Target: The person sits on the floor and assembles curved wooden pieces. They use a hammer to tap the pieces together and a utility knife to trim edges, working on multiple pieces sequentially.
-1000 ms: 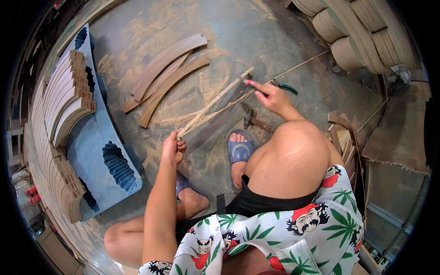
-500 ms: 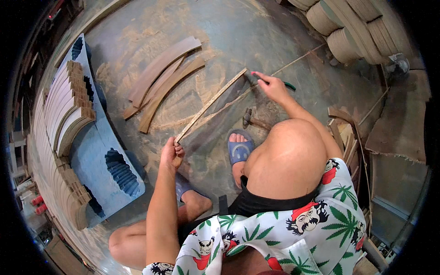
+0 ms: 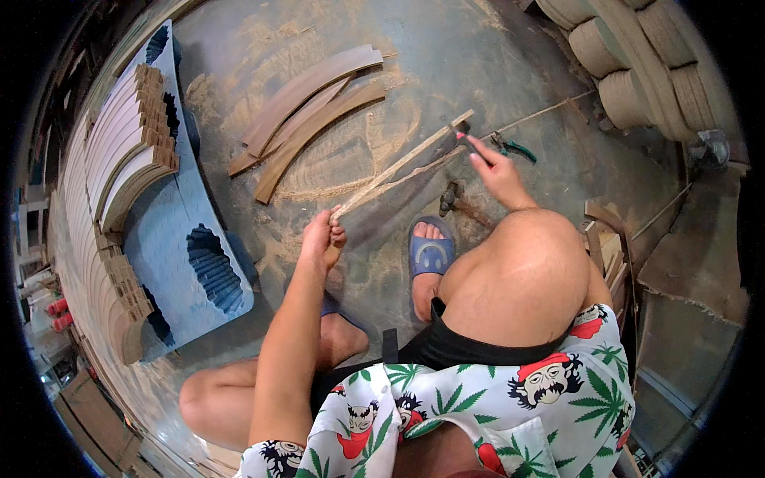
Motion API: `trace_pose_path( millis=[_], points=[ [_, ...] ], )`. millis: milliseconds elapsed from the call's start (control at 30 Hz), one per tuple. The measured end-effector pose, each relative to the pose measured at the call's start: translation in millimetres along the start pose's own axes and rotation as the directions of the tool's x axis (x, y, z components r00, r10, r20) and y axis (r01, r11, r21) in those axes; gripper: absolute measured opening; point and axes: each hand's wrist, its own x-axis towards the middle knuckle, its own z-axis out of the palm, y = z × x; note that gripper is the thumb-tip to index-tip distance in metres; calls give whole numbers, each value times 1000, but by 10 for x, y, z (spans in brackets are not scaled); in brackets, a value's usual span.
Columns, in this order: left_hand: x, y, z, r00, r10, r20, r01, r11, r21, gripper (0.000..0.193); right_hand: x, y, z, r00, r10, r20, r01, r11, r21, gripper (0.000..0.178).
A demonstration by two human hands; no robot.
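My left hand (image 3: pixel 324 237) is closed round the near end of a long, thin wooden strip (image 3: pixel 402 163), which slants away to the right just over the floor. My right hand (image 3: pixel 500 177) grips the handle of a small hammer (image 3: pixel 476 146), black with a pink band. Its dark head is motion-blurred and lies close to the strip's far end; contact cannot be made out. Beside that hand, green-handled pliers (image 3: pixel 518 149) lie on the floor. A second hammer (image 3: pixel 451 196) with a wooden handle rests nearer, by my slippered foot (image 3: pixel 430 259).
Curved wooden pieces (image 3: pixel 319 131) lie on the dusty floor ahead. At left, a blue crate-like platform (image 3: pixel 179 287) carries a row of stacked curved boards (image 3: pixel 131 171). Rolled or stacked round pieces (image 3: pixel 625 99) stand at far right, with wood offcuts (image 3: pixel 606 247) beside my right knee.
The hammer's head has come into view by the strip's far end, and my right hand has moved right, away from the pliers. The whole view has shifted slightly.
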Motion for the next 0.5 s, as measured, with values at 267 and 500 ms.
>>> trace_pose_path(
  millis=[267, 500],
  points=[
    [-276, -256, 928, 997, 78, 4, -78, 996, 51, 42, -513, -868, 225, 876, -258, 408, 284, 959, -2, 49],
    [-307, -354, 1104, 993, 117, 13, -118, 993, 16, 34, -559, -651, 350, 954, -254, 157, 246, 967, 65, 49]
  ],
)
